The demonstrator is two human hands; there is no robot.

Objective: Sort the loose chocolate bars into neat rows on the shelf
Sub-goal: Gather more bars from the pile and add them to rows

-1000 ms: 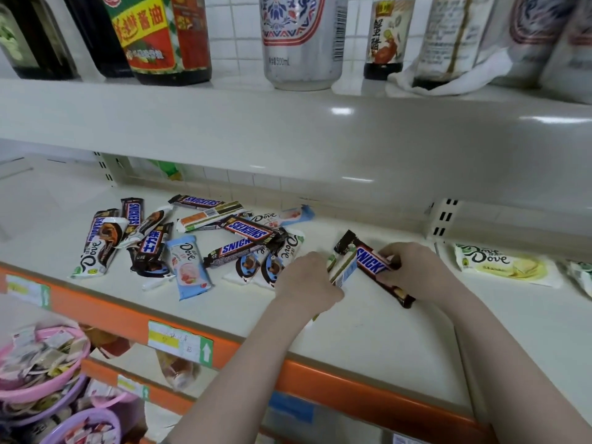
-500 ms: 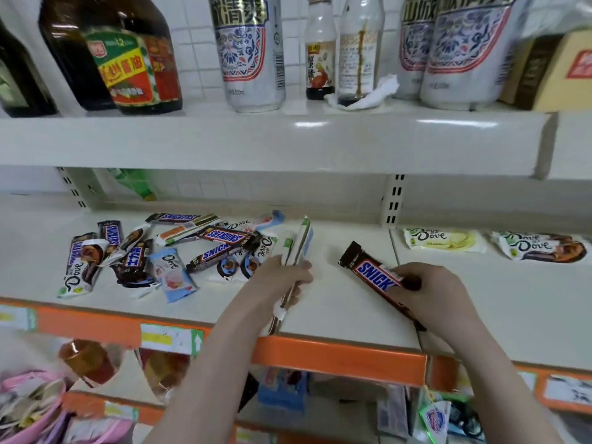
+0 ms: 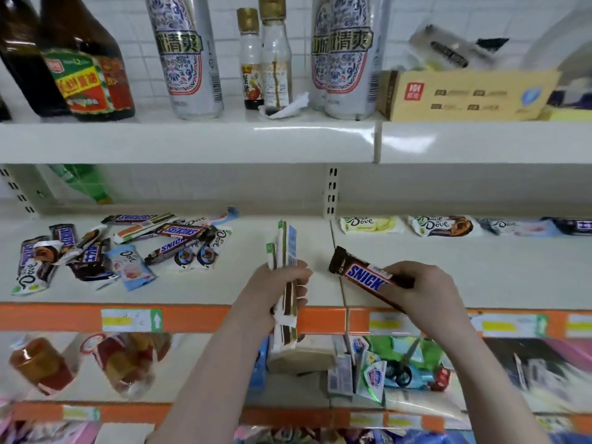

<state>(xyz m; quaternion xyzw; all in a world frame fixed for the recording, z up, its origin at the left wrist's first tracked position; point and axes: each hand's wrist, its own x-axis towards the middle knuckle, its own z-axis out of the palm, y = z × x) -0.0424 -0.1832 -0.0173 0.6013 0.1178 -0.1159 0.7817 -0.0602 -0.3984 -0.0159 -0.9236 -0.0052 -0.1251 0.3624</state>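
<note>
My left hand (image 3: 272, 288) grips a stack of several flat chocolate bars (image 3: 283, 251) held on edge over the shelf's front. My right hand (image 3: 423, 291) holds a brown Snickers bar (image 3: 357, 272) tilted up to the left, above the shelf (image 3: 288, 229). A loose pile of Snickers and Dove bars (image 3: 128, 248) lies on the shelf's left half. Along the back right runs a row of Dove bars (image 3: 442, 225), laid flat side by side.
An orange price rail (image 3: 198, 318) runs along the shelf's front edge. The upper shelf (image 3: 192, 139) carries bottles, tall cans and a cardboard box. A slotted upright (image 3: 331, 193) stands at the back middle. Packaged goods fill the shelf below.
Both hands lifted off the shelf toward me. My left hand turned its stack upright on edge; my right hand raised the Snickers bar. The view swung up and right.
</note>
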